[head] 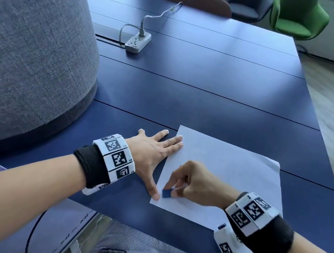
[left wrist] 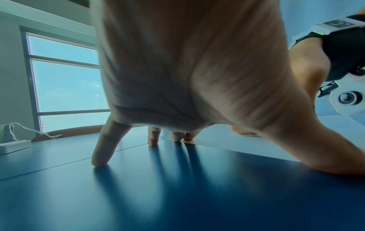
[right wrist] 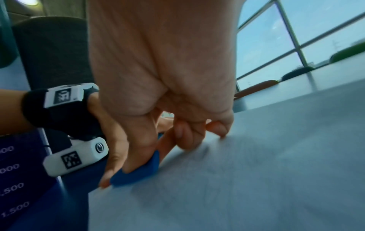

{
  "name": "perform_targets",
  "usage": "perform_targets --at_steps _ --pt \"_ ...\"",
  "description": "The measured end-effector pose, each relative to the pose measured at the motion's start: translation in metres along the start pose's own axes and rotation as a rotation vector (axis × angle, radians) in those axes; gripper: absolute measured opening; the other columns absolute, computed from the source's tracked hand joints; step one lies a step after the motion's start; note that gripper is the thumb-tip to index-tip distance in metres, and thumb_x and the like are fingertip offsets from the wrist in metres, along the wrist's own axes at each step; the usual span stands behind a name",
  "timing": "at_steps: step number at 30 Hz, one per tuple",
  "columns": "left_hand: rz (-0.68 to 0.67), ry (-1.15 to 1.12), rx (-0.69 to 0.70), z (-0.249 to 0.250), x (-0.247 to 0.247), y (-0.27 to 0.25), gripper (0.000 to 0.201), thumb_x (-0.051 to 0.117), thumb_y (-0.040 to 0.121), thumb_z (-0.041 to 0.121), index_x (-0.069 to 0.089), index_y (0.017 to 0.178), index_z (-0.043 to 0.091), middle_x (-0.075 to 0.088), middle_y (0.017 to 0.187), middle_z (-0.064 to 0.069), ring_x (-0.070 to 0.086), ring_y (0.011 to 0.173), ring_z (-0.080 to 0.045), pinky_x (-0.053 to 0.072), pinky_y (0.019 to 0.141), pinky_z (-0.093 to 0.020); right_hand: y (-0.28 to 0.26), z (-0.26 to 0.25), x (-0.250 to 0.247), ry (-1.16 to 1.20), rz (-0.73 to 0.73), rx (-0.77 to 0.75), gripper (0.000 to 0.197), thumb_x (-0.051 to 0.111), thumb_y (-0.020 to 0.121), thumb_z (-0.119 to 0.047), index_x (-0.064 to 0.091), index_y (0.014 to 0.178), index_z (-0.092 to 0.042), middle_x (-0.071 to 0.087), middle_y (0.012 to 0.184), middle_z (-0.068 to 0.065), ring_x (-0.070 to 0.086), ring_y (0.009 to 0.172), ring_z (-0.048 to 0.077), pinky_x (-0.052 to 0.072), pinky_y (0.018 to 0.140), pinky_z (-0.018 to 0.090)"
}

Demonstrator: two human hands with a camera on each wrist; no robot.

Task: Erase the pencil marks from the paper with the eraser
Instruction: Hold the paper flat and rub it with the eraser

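Forearms nearest the camera, both carrying marker wristbands. Right hand (head: 192, 182) is pinching the eraser (head: 166, 194) between thumb and forefinger, other fingers curled under. Left hand (head: 154, 154) is lying flat with fingers spread, gripping nothing.

Eraser: small blue block, sitting on the paper (head: 229, 176) at its near-left corner, right at the left edge. In the right wrist view the eraser (right wrist: 138, 170) is pressing edge-down on the sheet, tilted, thumb on top.

Key relation: eraser is wedged between the two hands. Left thumb tip is just beside it on the left, touching or nearly so; I can't tell which. Right hand is the one on it. The rest of the paper is stretching away to the far right, so the only free stroke direction is away from the left thumb, up the sheet's long axis.

Left fingertips (head: 178, 141) are pressing the far-left corner of the paper; thumb is at the near-left corner. So the left edge is pinned at both ends, and the little and ring fingers are resting on the table (head: 219, 86).

Pencil marks: too faint in the head view; the right wrist view is showing light grey smudging on the sheet near the eraser, blurred.

Judgement: rubbing is in progress at the corner, and most of the sheet is likely not covered yet. Risk: strokes toward the free right edge could buckle the paper.

Further out: a power strip (head: 138, 42) with cable, well apart.
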State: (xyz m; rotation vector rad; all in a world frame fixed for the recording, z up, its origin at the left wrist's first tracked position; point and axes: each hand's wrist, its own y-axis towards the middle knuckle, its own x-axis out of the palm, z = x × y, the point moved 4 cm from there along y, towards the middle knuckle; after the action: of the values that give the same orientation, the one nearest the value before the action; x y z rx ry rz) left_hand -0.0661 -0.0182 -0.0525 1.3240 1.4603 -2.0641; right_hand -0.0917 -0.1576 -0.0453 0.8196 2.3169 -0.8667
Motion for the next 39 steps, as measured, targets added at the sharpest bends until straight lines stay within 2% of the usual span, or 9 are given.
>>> perform_targets --at_steps 2,6,10,15,19,27,32,37,39 --pt "0.0 0.002 -0.001 0.0 0.0 0.0 0.147 0.071 0.051 0.082 -0.021 0.152 0.027 -0.03 0.156 0.017 -0.024 0.146 -0.019 0.013 0.109 -0.071 0.002 -0.003 -0.001 -0.04 -0.029 -0.003 0.019 0.072 0.074 -0.014 0.077 0.087 -0.026 0.064 0.068 -0.008 0.053 0.062 0.001 0.034 0.062 0.017" --pt "-0.003 0.007 -0.001 0.0 0.0 0.0 0.148 0.071 0.05 0.083 -0.022 0.152 0.028 -0.031 0.155 0.017 -0.024 0.146 -0.019 0.014 0.108 -0.07 0.008 0.002 -0.008 0.029 0.139 0.025 0.019 0.072 0.074 -0.011 0.078 0.086 -0.025 0.058 0.059 -0.011 0.05 0.054 -0.003 0.031 0.057 0.015" --pt "0.011 0.008 0.002 -0.001 0.002 0.001 0.148 0.07 0.049 0.084 -0.021 0.152 0.028 -0.03 0.156 0.018 -0.023 0.146 -0.019 0.015 0.108 -0.071 -0.003 -0.001 0.003 -0.044 -0.044 0.005 0.018 0.072 0.074 -0.014 0.077 0.086 -0.026 0.066 0.068 -0.007 0.054 0.061 0.001 0.034 0.062 0.015" --pt "0.025 0.012 0.016 -0.002 0.001 0.001 0.148 0.068 0.049 0.086 -0.021 0.152 0.027 -0.03 0.156 0.018 -0.022 0.147 -0.019 0.016 0.108 -0.066 0.005 0.006 -0.011 0.067 0.182 0.054 0.018 0.073 0.073 -0.012 0.079 0.085 -0.025 0.061 0.059 -0.01 0.05 0.052 -0.002 0.033 0.058 0.015" --pt "0.041 0.013 0.024 -0.003 0.003 0.001 0.149 0.068 0.048 0.086 -0.021 0.152 0.025 -0.029 0.157 0.017 -0.022 0.147 -0.019 0.017 0.108 -0.065 -0.003 0.002 0.0 -0.014 -0.014 0.048 0.018 0.072 0.073 -0.015 0.077 0.086 -0.026 0.061 0.061 -0.011 0.05 0.052 -0.002 0.032 0.058 0.015" --pt "0.059 -0.01 0.034 -0.005 0.001 0.002 0.151 0.069 0.047 0.085 -0.023 0.151 0.027 -0.028 0.157 0.017 -0.022 0.146 -0.018 0.015 0.107 -0.068 0.035 0.024 -0.049 0.155 0.352 0.156 0.016 0.075 0.07 -0.015 0.078 0.082 -0.025 0.072 0.075 0.007 0.06 0.062 0.013 0.05 0.065 0.023" --pt "0.078 -0.037 0.023 -0.008 0.004 0.003 0.156 0.068 0.044 0.088 -0.027 0.15 0.022 -0.028 0.157 0.014 -0.024 0.145 -0.013 0.01 0.11 -0.066 0.04 0.029 -0.05 0.183 0.448 0.16 0.018 0.074 0.071 -0.012 0.078 0.081 -0.025 0.064 0.059 -0.006 0.051 0.047 -0.001 0.042 0.058 0.018" --pt "0.067 -0.071 0.024 -0.009 0.007 0.004 0.158 0.069 0.045 0.086 -0.032 0.147 0.021 -0.029 0.157 0.014 -0.027 0.144 -0.012 0.005 0.111 -0.066 0.022 0.018 -0.029 0.147 0.169 0.109 0.019 0.071 0.073 -0.007 0.078 0.081 -0.022 0.066 0.061 -0.005 0.053 0.051 0.001 0.041 0.052 0.012" --pt "0.058 -0.073 0.025 -0.009 0.006 0.004 0.157 0.07 0.046 0.085 -0.034 0.146 0.022 -0.03 0.157 0.015 -0.028 0.144 -0.012 0.003 0.111 -0.065 0.026 0.018 -0.032 0.116 0.18 0.109 0.018 0.072 0.072 -0.01 0.078 0.082 -0.024 0.065 0.061 -0.006 0.053 0.051 0.001 0.042 0.055 0.016"
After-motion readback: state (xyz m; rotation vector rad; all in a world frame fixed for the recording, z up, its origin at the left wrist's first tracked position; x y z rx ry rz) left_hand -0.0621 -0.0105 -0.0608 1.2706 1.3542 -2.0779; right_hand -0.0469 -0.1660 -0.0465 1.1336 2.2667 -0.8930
